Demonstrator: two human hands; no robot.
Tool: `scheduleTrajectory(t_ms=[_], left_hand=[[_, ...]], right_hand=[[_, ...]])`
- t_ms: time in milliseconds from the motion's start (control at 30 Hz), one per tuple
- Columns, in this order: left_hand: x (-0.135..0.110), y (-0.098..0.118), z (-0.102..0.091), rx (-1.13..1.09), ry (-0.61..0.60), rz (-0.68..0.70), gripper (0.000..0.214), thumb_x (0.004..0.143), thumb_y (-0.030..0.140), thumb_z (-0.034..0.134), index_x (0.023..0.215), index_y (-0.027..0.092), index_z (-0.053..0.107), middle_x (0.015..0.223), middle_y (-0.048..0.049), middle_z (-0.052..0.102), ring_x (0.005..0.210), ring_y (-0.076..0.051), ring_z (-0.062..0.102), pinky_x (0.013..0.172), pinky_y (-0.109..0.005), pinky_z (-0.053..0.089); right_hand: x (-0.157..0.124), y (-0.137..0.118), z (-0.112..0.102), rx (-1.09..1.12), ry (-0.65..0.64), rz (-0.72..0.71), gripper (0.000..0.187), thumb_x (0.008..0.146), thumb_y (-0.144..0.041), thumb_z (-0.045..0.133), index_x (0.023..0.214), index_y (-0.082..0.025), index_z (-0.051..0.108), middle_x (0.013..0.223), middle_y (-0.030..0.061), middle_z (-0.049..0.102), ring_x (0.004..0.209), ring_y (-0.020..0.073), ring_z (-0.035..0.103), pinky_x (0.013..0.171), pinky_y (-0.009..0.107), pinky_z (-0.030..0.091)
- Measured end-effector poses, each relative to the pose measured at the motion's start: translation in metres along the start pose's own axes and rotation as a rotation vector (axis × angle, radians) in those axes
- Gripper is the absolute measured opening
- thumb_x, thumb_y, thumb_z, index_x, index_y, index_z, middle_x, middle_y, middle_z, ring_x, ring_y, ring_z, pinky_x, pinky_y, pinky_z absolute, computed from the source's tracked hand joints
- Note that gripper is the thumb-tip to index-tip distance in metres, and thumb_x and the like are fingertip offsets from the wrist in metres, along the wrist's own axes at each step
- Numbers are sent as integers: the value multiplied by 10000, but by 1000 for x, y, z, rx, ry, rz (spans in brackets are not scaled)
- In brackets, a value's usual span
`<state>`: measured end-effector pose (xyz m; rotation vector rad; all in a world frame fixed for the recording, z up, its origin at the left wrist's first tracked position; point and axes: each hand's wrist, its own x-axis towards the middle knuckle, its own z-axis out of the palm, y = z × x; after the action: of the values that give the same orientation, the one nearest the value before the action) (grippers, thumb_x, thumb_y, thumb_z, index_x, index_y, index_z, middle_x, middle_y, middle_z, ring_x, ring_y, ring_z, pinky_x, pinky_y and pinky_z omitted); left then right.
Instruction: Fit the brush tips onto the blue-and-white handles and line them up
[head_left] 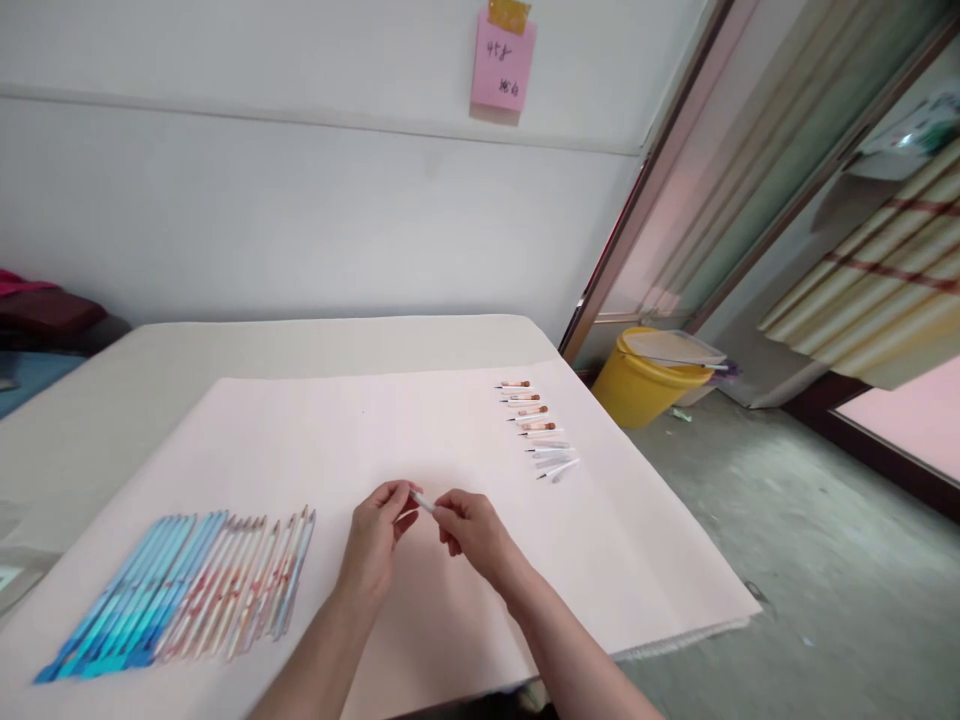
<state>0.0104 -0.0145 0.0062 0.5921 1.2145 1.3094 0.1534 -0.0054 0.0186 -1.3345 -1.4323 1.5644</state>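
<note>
Over the middle of the table, my left hand (375,530) pinches one end of a short white tube-like pen part (424,502). A speck of pink shows at its fingertips. The other end of this part is between the closed fingers of my right hand (469,530). Its exact kind is too small to tell. Left of my hands lie a row of blue pens (142,590) and a row of pale pens with reddish marks (240,590). To the right, white pen parts with dark tips (551,455) lie near several small brown-topped pieces (532,411).
Pale pink paper (360,430) covers much of the table (180,350), which stands against a white wall. A pink note (502,65) hangs there. On the floor at right is a yellow bucket (645,385). A dark red item (56,315) sits at far left.
</note>
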Motion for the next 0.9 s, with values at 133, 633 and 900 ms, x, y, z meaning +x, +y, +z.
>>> scheduleTrajectory(t_ms=[133,633,900], left_hand=[[1,3,-2,-33,-35,-21,225,686,364,659,735,144,655,837,-67,645,676,-129,564,683,-291,453],[-4,0,0,-143,-31,-97,168,661,276,675,705,114,661,755,-83,665,650,-157,599,652,-301,473],[-9,-2,2,-101,-89,-91,208,688,307,659,735,106,676,700,-80,653,594,-157,589,609,-308,473]], right_hand=[[-6,-5,3,329,-183,132,170,753,-302,542,677,-150,544,552,-6,569,417,85,490,453,223,367],[-1,8,11,635,-171,264,233,704,-340,644,722,-120,570,577,33,620,469,106,564,467,225,401],[-2,8,12,643,-152,248,208,705,-319,627,695,-122,561,544,28,609,442,100,545,443,217,386]])
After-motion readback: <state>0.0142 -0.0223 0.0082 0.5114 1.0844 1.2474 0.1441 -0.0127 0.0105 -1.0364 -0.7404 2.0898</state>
